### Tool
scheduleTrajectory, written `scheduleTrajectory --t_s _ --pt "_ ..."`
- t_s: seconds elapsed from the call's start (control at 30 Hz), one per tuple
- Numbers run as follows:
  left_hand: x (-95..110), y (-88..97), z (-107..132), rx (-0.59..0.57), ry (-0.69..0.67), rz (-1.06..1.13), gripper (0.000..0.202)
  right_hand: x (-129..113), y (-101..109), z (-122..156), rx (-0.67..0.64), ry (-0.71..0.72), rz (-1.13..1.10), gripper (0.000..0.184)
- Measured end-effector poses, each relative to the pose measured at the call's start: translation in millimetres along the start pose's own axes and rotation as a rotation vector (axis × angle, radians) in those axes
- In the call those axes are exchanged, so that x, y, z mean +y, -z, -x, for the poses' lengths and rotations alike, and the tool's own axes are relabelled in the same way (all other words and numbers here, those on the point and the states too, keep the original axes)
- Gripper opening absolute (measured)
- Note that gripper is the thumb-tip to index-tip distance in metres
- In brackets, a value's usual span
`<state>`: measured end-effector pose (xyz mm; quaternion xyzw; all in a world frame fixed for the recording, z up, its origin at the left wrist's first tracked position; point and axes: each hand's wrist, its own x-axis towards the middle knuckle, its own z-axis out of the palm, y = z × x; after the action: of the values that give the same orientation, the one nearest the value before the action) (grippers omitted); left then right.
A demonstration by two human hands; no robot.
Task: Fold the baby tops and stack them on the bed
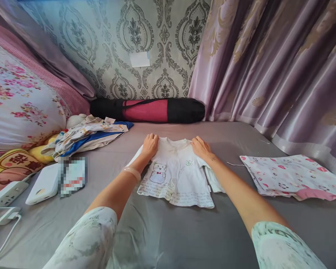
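1. White shirt (pixel 184 179) is lying flat on the grey bed (pixel 201 239), spreading between the fingers and toward the near side.
2. Collar is pointing away from the forearms, hem toward the near edge. Neck-to-hem axis is running near-far, roughly square to a line joining both sets of fingers.
3. Left hand (pixel 150 145) is curling its fingers onto one shoulder, right hand (pixel 201 148) onto the other. Both are touching cloth; can't tell if they're pinching or only pressing.
4. Red-and-black bag (pixel 145 111) is lying crosswise beyond the fingers; contents aren't showing.
5. Left forearm (pixel 112 190) is covering part of one sleeve; right forearm (pixel 240 186) is crossing the other.
6. Left of the left fingers, a pixelated item (pixel 73 177) is sitting beside a white device (pixel 42 185); not readable. Farther left, frame is cutting off a power strip (pixel 7 195).
7. Right of the right fingers, patterned cloth (pixel 291 173) is running out of frame.
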<state>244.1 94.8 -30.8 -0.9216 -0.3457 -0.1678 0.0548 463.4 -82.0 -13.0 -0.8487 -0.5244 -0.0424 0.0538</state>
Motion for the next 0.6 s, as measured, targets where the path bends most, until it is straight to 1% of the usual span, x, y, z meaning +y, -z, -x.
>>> scheduleTrajectory --t_s 0.1,0.23,0.37,0.47,0.53,0.6 --pt "-12.0 -6.1 -8.0 0.010 -0.078 -0.041 0.033 -0.1 -4.3 -11.8 -0.012 0.026 0.026 0.038" --pt "-27.0 -12.9 -19.7 -0.019 -0.189 -0.051 0.037 0.1 -7.7 -26.3 -0.027 0.089 0.050 0.037" --pt "-38.3 -17.4 -33.2 -0.039 -0.254 -0.043 0.038 2.4 -8.1 -39.8 -0.052 0.133 0.070 0.037" --pt "-42.2 -20.5 -43.5 -0.031 -0.253 -0.030 0.042 5.0 -8.5 -50.0 -0.052 0.140 0.074 0.038" --pt "-42.4 -22.9 -49.2 -0.031 -0.223 -0.004 0.042 6.7 -9.6 -55.7 -0.047 0.136 0.066 0.038" --pt "-41.1 -25.2 -53.3 -0.059 -0.177 0.033 0.039 8.2 -11.5 -59.3 -0.044 0.130 0.049 0.037"
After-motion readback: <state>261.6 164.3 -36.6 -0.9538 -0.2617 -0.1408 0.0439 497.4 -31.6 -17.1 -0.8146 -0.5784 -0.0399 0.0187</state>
